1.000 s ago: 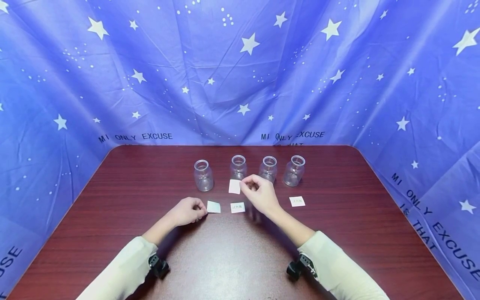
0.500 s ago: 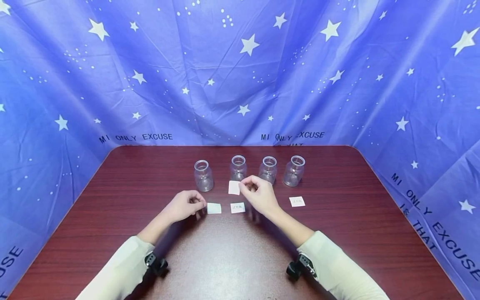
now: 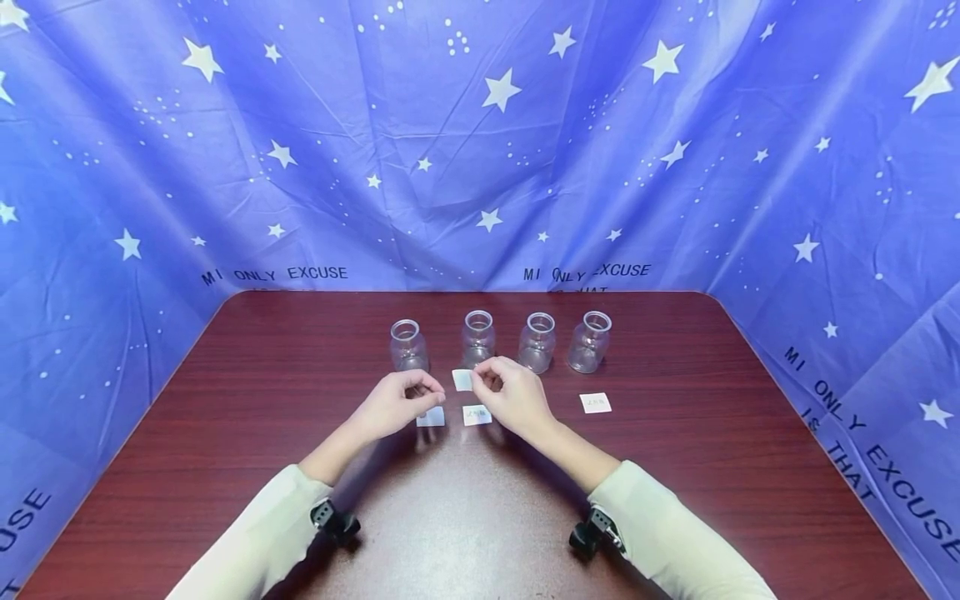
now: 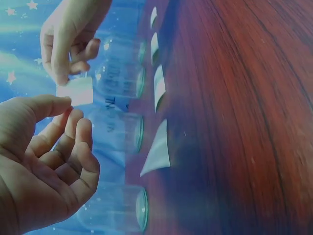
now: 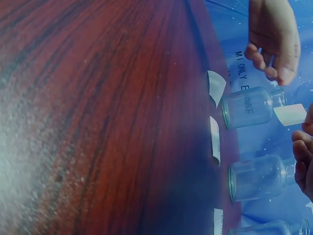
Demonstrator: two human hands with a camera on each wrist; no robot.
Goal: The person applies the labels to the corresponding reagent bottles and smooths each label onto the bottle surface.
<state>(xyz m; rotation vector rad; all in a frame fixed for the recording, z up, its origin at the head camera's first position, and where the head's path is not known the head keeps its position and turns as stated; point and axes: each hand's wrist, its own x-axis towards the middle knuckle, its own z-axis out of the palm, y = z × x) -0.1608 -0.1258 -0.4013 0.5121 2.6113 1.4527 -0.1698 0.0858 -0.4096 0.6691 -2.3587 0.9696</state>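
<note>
My right hand (image 3: 517, 400) pinches a small blank-faced white paper label (image 3: 462, 380) by its right edge, in the air before the jars. Just left of that label, my left hand (image 3: 401, 400) hovers with its fingers loosely bent and nothing seen in it. In the left wrist view, the left thumb tip is right at the lower edge of the held label (image 4: 76, 92). Below the left hand lies another label (image 3: 431, 417), its edge curling up. A label with handwriting (image 3: 477, 415) lies to its right. The right hand hides part of the table behind it.
Several clear glass jars stand in a row at the back: a far left jar (image 3: 408, 348), two middle jars (image 3: 478, 337) (image 3: 537, 346) and a right jar (image 3: 589, 343). A written label (image 3: 596, 403) lies before the right one. A starry blue curtain (image 3: 480, 150) surrounds the table.
My left hand has lifted off from beside the left label and moved right, up to the held label. My right hand has shifted slightly left, the label tilting in its pinch.
</note>
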